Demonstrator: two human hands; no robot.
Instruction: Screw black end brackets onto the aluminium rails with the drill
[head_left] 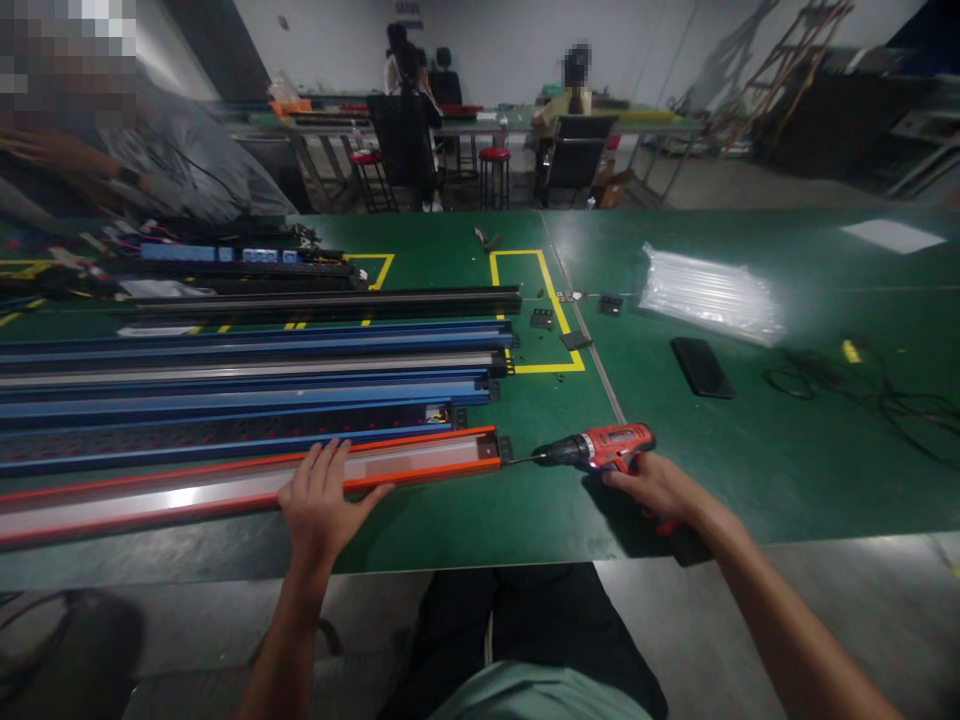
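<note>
A long orange-edged metal profile [420, 462] lies along the front of the table. My left hand [319, 495] spans it, its fingers reaching over to the far edge and its thumb along the near edge. In my right hand [660, 490] is a red and black cordless drill [611, 447], held by the grip and pointing left. The drill's long thin bit meets the black end cap [505, 450] of the orange profile, or comes very near it; whether it touches a screw is too small to tell.
Several blue and black profiles [420, 392] lie parallel behind the orange one. Small black end pieces [541, 318], a black phone-like slab [701, 367], a clear plastic-wrapped bundle [709, 290] and black cable [885, 385] are on the green table [750, 470]. A co-worker [202, 160] leans in at upper left.
</note>
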